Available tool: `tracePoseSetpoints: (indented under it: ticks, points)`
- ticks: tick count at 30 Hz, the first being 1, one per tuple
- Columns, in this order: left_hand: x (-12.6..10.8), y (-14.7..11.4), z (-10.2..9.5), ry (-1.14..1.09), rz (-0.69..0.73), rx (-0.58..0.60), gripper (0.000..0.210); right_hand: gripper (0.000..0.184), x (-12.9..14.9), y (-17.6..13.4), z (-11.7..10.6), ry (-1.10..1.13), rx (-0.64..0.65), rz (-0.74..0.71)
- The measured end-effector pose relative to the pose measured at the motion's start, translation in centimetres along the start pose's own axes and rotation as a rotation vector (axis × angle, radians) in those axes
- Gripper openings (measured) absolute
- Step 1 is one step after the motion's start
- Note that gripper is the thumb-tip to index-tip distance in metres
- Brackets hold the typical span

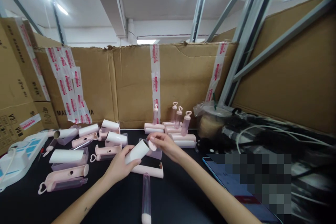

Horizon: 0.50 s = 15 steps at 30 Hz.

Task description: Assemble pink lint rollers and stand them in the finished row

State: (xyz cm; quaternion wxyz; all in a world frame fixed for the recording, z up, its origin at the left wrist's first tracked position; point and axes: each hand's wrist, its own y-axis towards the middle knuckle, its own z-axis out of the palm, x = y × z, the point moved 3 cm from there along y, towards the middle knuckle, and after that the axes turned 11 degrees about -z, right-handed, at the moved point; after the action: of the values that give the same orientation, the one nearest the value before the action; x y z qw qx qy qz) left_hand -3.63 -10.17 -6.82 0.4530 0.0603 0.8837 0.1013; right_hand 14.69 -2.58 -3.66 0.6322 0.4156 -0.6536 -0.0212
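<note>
My left hand point(119, 164) is wrapped round a white roll point(138, 151), tilted so that its hollow end faces up and to the right. Between the fingertips of my right hand point(166, 144) is a round pale pink cap point(152, 145), close beside that open end; I cannot tell whether they touch. Below the roll lies a pale pink holder point(153, 171) on the black table. A see-through pink tube point(146, 196) with a pale end points from it towards me. Partly hidden behind my right hand is a see-through pinkish cover point(158, 154).
On the left lie several white rolls point(67, 155) with pink holders point(67, 173). Assembled pink rollers with upright heart-topped handles point(186, 124) stand at the back. A lidded drink cup point(211, 122), a tablet-like device point(231, 182) and cables are right; a power strip point(34, 152) is left. Cardboard point(131, 84) walls the back.
</note>
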Motion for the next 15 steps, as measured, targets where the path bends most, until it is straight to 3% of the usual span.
tracePoseSetpoints:
  ticks: [6, 10, 13, 15]
  points:
    - [-0.3, -0.5, 0.5, -0.07, 0.047, 0.012, 0.042, 0.036, -0.4, -0.8, 3.2, 0.269, -0.174, 0.034]
    - [-0.6, -0.8, 0.9, -0.098, 0.082, 0.027, 0.04, 0.033, 0.1, -1.4, 4.0, 0.33, -0.204, 0.063]
    - [-0.8, -1.1, 0.9, -0.141, 0.09, 0.033, 0.038, 0.036, 0.4, -1.5, 4.1, 0.275, -0.18, 0.064]
    - [-1.1, -1.2, 0.7, -0.248, 0.083, 0.06, 0.038, 0.04, 0.7, -1.0, 3.7, 0.082, -0.106, 0.003]
